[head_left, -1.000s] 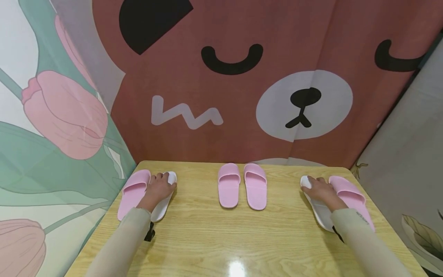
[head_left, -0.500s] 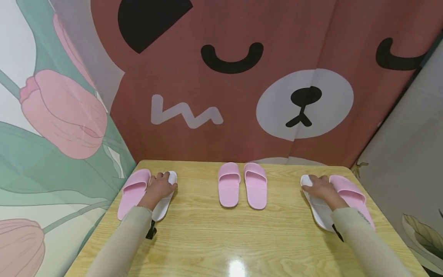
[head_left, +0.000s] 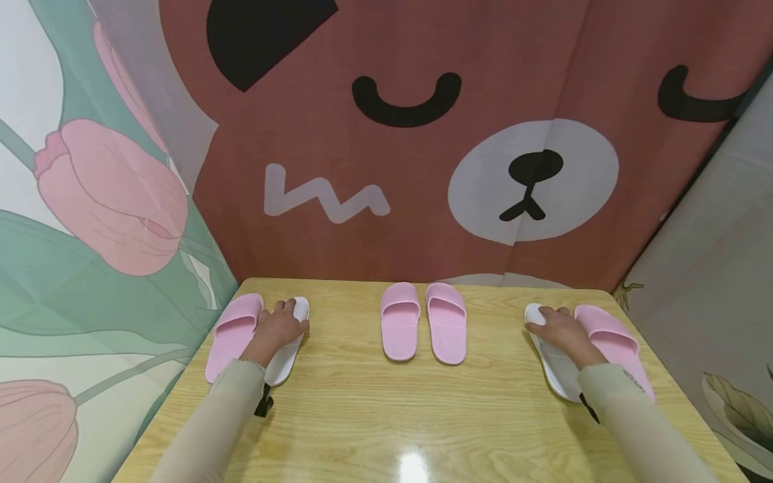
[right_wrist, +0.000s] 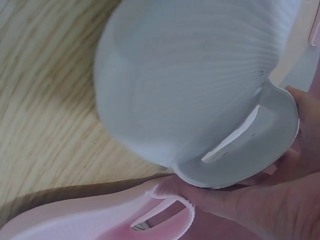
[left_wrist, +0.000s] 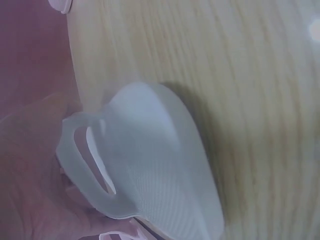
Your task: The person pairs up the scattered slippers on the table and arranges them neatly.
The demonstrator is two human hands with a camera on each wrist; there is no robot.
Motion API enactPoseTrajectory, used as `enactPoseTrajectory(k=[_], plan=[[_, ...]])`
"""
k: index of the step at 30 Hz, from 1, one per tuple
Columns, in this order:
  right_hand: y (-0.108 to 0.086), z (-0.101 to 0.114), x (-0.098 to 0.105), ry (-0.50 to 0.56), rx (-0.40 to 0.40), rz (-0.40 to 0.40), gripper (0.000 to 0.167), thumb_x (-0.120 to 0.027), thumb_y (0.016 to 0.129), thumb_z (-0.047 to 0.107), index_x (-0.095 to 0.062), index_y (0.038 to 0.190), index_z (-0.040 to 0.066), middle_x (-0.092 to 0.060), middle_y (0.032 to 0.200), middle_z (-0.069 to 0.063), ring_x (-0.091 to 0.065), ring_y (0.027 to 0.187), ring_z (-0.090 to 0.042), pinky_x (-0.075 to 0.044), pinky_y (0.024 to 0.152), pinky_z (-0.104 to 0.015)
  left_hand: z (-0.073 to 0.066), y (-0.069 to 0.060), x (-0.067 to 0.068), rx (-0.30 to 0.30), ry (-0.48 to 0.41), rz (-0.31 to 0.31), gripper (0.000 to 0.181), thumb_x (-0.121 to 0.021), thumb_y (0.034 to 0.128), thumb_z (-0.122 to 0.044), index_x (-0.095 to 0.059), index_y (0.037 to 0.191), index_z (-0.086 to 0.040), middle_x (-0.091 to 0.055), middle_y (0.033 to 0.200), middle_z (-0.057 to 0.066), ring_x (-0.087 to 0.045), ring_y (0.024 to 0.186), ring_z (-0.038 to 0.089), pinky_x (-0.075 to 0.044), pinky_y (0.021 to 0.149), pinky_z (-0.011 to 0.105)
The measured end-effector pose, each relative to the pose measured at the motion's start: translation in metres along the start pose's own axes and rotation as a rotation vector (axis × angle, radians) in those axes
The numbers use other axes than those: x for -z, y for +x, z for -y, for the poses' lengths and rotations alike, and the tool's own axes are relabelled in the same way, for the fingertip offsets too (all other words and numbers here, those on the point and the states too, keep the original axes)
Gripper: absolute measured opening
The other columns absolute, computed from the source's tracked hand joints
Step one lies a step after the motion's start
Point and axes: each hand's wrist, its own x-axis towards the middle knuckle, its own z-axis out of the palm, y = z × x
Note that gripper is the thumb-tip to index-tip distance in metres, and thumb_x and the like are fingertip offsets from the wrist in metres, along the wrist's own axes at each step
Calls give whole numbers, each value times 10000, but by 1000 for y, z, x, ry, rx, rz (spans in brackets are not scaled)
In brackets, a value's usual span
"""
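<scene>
On the left of the table, my left hand [head_left: 279, 329] grips a white slide slipper [head_left: 282, 367] over its strap from above. The left wrist view shows that slipper's ribbed footbed [left_wrist: 160, 170] and the hand spread around the strap's outside. At the right, my right hand [head_left: 558, 332] grips the other white slipper [head_left: 563, 384] by the strap. In the right wrist view the thumb and fingers lie on either side of its strap [right_wrist: 250, 150]. A pink slipper [head_left: 228, 350] lies just left of the left white one. Another pink slipper [head_left: 622, 359] sits right of the right white one.
A pair of pink slippers, one [head_left: 400, 339] beside the other [head_left: 448, 339], stands at the table's back middle, toes toward the bear-printed curtain [head_left: 410, 248]. A tulip-printed curtain [head_left: 115, 201] borders the wooden table [head_left: 410, 416] on the left, and a grey curtain [head_left: 712, 282] on the right.
</scene>
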Motion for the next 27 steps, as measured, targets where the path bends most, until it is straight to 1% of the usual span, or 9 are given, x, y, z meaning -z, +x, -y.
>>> enactPoseTrajectory(k=[3, 6, 11, 15, 17, 21, 24, 27], plan=[[0, 0, 1, -2, -6, 18, 813, -530, 1004, 480, -312, 1508, -119, -312, 1450, -451, -297, 1327, -611, -313, 1040, -716, 0, 1, -2, -1, 5, -14, 767, -538, 930, -376, -313, 1502, 81, -364, 1483, 333, -423, 1270, 556, -289, 1041, 646], [-1, 1, 2, -11, -12, 31, 815, -532, 1002, 484, -306, 1518, -105, -297, 1460, -449, -294, 1334, -609, -318, 1037, -716, 0, 1, -5, -6, 16, -34, 763, -540, 931, -375, -312, 1496, 85, -376, 1468, 331, -449, 1240, 547, -303, 1026, 649], [-2, 2, 3, -26, -12, 30, 795, -547, 993, 457, -313, 1519, -92, -292, 1463, -450, -296, 1338, -605, -323, 1031, -717, 2, 1, -9, 10, 8, -37, 765, -542, 941, -379, -291, 1502, 76, -362, 1472, 321, -416, 1212, 588, -302, 1029, 663], [-3, 1, 2, -27, 0, 18, 778, -554, 985, 432, -324, 1513, -92, -316, 1447, -451, -319, 1324, -602, -335, 1019, -715, 2, 0, -10, 6, 5, -41, 763, -546, 936, -374, -291, 1497, 77, -358, 1472, 322, -407, 1206, 608, -283, 1046, 663], [-3, 1, 2, -26, 4, 11, 772, -557, 981, 423, -329, 1510, -91, -333, 1431, -453, -339, 1308, -602, -349, 1007, -709, 2, -1, -11, 9, 1, -47, 760, -550, 933, -368, -292, 1496, 73, -353, 1473, 324, -407, 1203, 614, -306, 1032, 672], [-3, 0, 1, -34, 3, -4, 772, -556, 973, 420, -328, 1508, -89, -347, 1400, -460, -370, 1281, -603, -370, 992, -694, 0, -3, -10, 51, -36, -50, 764, -557, 925, -362, -281, 1516, 35, -322, 1498, 316, -378, 1214, 640, -387, 950, 718], [-2, 0, 0, -23, -6, -6, 790, -554, 975, 427, -312, 1511, -100, -327, 1411, -463, -348, 1292, -608, -343, 1010, -706, -2, -3, -9, 78, -65, -48, 767, -563, 923, -356, -272, 1527, 17, -299, 1511, 317, -350, 1238, 648, -397, 913, 758], [-3, 2, 0, 4, -12, -8, 805, -556, 979, 422, -295, 1513, -121, -311, 1429, -462, -317, 1307, -614, -307, 1033, -722, -2, -3, -9, 90, -80, -49, 768, -570, 927, -349, -267, 1532, 14, -285, 1518, 324, -333, 1256, 651, -382, 920, 776]])
